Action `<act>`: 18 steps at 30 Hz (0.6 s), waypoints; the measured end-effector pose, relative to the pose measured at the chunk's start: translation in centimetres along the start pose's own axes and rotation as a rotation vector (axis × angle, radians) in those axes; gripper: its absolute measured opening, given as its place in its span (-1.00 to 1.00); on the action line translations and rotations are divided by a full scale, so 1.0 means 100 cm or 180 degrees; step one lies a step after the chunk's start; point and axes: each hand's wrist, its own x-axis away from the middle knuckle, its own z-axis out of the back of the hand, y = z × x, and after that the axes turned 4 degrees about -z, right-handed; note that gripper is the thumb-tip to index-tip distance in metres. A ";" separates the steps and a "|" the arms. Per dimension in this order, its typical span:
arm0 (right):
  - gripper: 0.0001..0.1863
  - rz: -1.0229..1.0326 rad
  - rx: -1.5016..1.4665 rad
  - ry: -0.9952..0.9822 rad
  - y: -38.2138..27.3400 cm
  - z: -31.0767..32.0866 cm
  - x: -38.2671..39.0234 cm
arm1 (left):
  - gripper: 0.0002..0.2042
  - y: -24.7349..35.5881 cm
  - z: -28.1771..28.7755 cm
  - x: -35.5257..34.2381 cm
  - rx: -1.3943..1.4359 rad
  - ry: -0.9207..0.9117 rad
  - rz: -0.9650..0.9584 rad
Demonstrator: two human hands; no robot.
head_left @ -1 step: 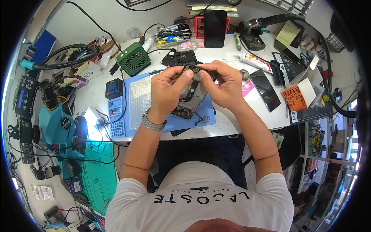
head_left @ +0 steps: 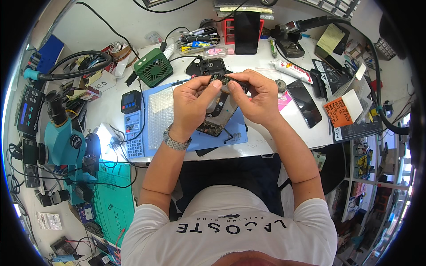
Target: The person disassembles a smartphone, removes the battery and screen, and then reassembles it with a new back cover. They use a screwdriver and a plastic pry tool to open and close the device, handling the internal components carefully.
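A smartphone with its back off [head_left: 228,116] is held above the blue work mat [head_left: 166,147], its far end raised toward my fingers. Inside, a silvery battery area, a dark flex cable and a circuit board at the near end are visible. My left hand [head_left: 191,101] grips the far left of the phone, thumb on the board there. Opposite it, my right hand [head_left: 258,95] pinches the far right corner, its thumb close to the left one. My fingertips partly hide that end. Just beyond lies a black phone back part [head_left: 208,66].
A green fan [head_left: 153,67] and a small black device [head_left: 131,102] stand to the left. Bubble wrap [head_left: 160,119] lies on the mat. On the right are a dark phone [head_left: 304,103], a white tube [head_left: 293,72] and an orange note [head_left: 339,111]. A teal microscope [head_left: 66,142] occupies the far left.
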 end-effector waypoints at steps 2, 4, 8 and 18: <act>-0.78 -0.0019 -0.0018 0.0013 -0.001 0.000 0.000 | -0.78 0.000 0.000 0.000 0.0025 -0.0001 0.0010; -0.79 -0.0029 -0.0082 0.0027 -0.002 0.000 0.000 | -0.76 -0.001 0.001 0.000 -0.0082 -0.0046 -0.0040; -0.79 -0.0089 -0.0054 0.0025 -0.002 0.001 0.001 | -0.73 -0.004 0.001 0.000 0.0029 -0.0130 -0.0146; -0.79 0.0004 -0.0070 0.0042 0.003 0.001 0.000 | -0.72 -0.006 0.000 -0.001 -0.0167 -0.0111 -0.0119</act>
